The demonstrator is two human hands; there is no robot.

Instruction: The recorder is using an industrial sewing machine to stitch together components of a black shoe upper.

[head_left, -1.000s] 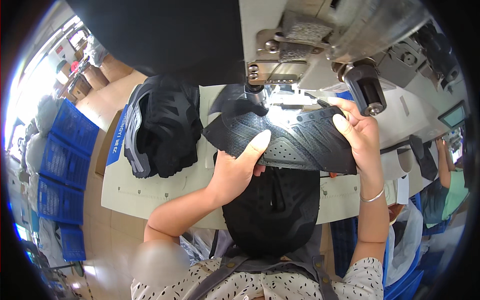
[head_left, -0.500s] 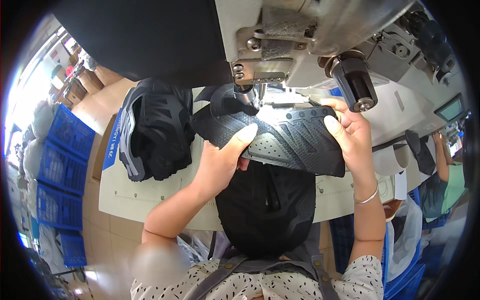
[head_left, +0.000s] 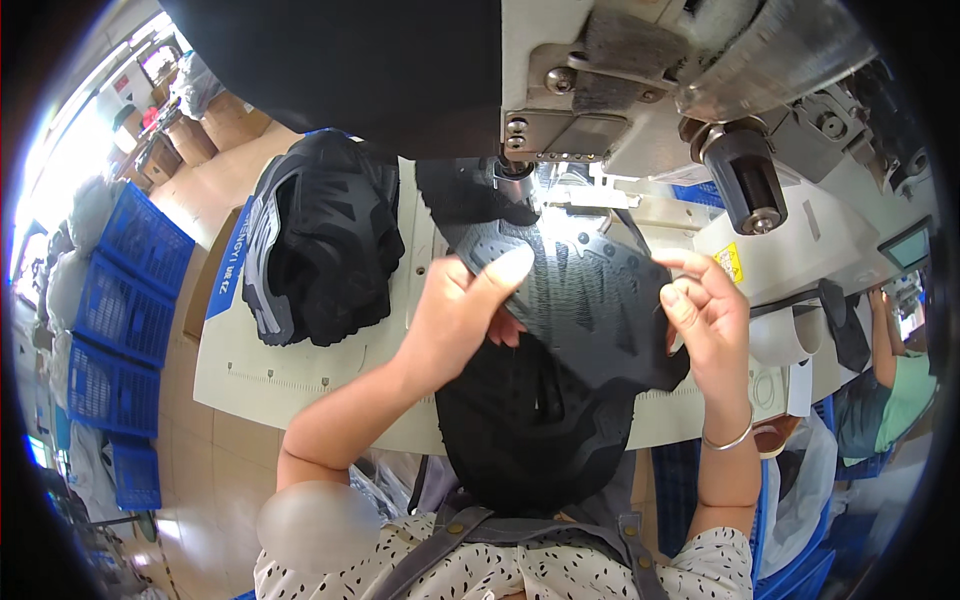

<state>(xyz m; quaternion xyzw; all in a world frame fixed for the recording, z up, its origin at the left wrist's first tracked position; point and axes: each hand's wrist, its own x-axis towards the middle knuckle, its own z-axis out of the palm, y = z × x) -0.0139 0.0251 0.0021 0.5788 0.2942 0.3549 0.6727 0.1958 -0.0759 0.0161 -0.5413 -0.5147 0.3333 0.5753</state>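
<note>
A black textured shoe upper [head_left: 600, 300] is spread between my hands under the sewing machine's needle area. My left hand [head_left: 455, 315] pinches its left part, thumb on top and fingers beneath. At the right edge of the upper, my right hand [head_left: 715, 315] grips with curled fingers and thumb. Part of the upper reaches back under the machine's metal presser foot [head_left: 515, 180], where a bright lamp glares. More black uppers [head_left: 530, 450] lie below my hands, over the table's front edge and towards my lap.
Left on the pale table [head_left: 235, 385] stands a stack of black and grey shoe uppers [head_left: 330, 240]. The sewing machine head [head_left: 590, 90] overhangs the work. Blue crates [head_left: 115, 380] stand on the floor at left. Another person [head_left: 890, 370] sits at the far right.
The upper has turned, its right end swinging down towards me and its left end rising under the machine. Both hands still hold it. The view has shifted slightly.
</note>
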